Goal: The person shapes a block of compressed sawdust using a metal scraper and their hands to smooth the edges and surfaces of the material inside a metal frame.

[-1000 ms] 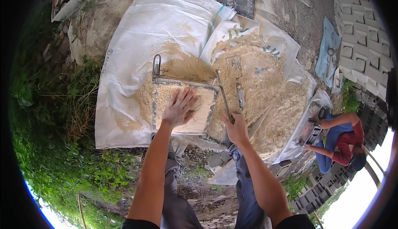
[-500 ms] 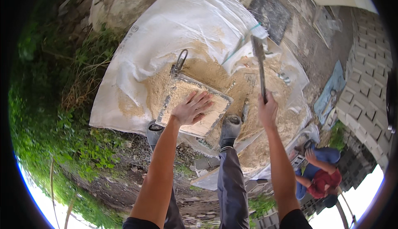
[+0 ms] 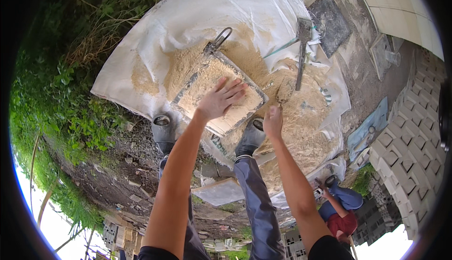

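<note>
A square metal mould [image 3: 241,72], its rim dusty and a loop handle [image 3: 222,36] at its far corner, lies packed with tan sandy powder. My left hand [image 3: 221,99] rests flat on the powder, fingers spread. Just right of the mould, my right hand [image 3: 273,121] is closed round the handle end of a small trowel [image 3: 284,93]; its blade is caked with powder and hard to make out against the pile. A long-handled, square-headed hammer [image 3: 302,55] lies beyond it on the white woven sheet [image 3: 226,6], out of my hands.
Loose tan powder [image 3: 306,119] spreads over the sheet around the mould. My boots [image 3: 250,136] stand at its near edge. Green plants [image 3: 56,100] grow at left. Stacked grey blocks [image 3: 409,133] and a blue sheet [image 3: 367,130] are at right. Another person [image 3: 343,213] crouches at lower right.
My right hand has let go of the hammer, which now lies on the sheet, and has come left and nearer to grip the trowel. My left hand stays on the powder in the mould.
</note>
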### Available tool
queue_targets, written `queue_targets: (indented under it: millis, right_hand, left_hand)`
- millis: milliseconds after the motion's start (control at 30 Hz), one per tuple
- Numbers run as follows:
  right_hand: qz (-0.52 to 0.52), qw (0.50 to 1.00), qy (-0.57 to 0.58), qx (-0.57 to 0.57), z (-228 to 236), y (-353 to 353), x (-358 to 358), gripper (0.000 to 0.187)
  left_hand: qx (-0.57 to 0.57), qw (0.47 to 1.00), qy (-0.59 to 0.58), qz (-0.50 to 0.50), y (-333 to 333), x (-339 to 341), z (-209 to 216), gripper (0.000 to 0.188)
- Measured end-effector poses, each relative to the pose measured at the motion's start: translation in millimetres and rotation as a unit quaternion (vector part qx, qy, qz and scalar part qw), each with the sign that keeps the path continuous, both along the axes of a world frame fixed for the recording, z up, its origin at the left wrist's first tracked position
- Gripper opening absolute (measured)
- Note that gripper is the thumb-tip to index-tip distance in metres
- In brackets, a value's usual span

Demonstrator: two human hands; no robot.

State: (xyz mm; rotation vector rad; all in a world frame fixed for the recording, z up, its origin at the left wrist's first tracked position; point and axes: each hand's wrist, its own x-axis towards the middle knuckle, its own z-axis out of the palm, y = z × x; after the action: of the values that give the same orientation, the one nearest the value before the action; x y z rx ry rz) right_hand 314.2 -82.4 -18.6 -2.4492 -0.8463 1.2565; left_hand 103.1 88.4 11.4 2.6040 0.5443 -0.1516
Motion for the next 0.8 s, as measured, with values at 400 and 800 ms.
queue_targets:
  millis: [400,800]
  right_hand:
    - [0.017,0.962,-0.224,-0.155,7,-2,1,0.035]
    - [0.092,0.948,0.265,-0.152,98,58,-256,0.041]
  left_hand:
    - [0.146,0.843,0.024,0.517,-20,-208,-8,0.037]
    - [-0.123,0.642,-0.066,0.754,36,-260,45,0.033]
